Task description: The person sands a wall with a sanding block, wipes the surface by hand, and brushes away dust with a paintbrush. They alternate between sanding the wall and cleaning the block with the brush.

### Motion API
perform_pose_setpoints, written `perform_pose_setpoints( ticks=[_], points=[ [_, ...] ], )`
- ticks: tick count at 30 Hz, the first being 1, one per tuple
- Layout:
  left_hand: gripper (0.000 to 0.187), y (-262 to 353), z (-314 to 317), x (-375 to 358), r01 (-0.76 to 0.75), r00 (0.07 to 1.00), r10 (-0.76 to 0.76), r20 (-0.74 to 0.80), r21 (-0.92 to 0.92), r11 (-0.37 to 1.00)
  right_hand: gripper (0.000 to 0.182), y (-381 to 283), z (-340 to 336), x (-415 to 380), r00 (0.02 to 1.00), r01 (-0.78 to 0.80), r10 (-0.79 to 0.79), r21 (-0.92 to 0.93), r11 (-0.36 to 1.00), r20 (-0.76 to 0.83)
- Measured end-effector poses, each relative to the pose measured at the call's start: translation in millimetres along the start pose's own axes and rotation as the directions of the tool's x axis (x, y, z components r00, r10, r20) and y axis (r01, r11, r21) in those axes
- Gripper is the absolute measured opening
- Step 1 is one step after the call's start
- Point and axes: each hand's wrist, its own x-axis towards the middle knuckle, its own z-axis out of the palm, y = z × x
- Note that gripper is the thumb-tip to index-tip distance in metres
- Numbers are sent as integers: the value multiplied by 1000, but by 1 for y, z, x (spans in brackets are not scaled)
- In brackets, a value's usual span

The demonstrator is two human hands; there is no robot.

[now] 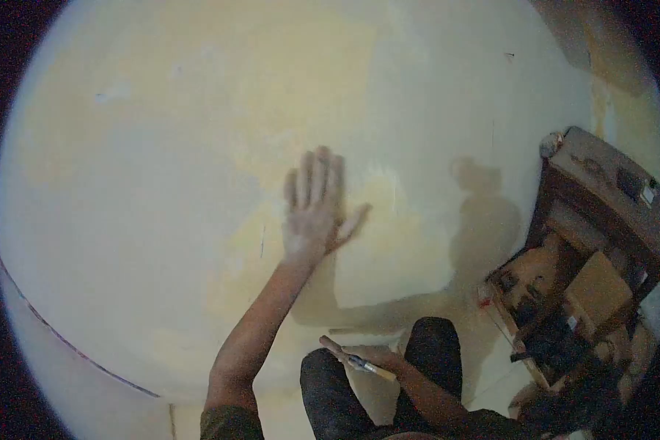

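My left hand (312, 213) is raised with its palm toward the patchy yellow and white wall (161, 169). Its fingers are stretched out and the thumb stands apart; it appears to lie flat on the surface, holding nothing. Low down between my knees, my right hand (380, 355) is closed around what looks like a paintbrush (380, 372), with a pale wooden handle and a metal band. The brush's far end points up and left, close to my left knee (326, 367); its exact shape is blurred.
At the right stands a dark wooden desk (601, 161) with small items on top. Below it are a cardboard box (598, 290) and an open drawer or crate (528, 286) of dark objects. A thin dark line (73, 348) crosses the lower left. My shadow falls on the wall.
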Motion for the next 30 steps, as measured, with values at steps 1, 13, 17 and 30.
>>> perform_pose_setpoints(
  ticks=[1,13,17,30],
  points=[
    [89,10,11,-13,-108,991,109,76,-21,994,58,0,-1,0,1000,2,-2,-1,1000,0],
    [46,11,12,-134,-266,913,397,94,-601,754,55,8,-7,8,998,54,-54,-36,998,-20],
    [44,14,-22,-155,-18,860,387,332,-738,674,54,38,-15,22,987,153,-155,-83,985,-26],
    [47,13,-53,-185,374,684,321,655,-693,616,44,-107,43,-66,559,341,-282,-94,935,-779]
  ],
)
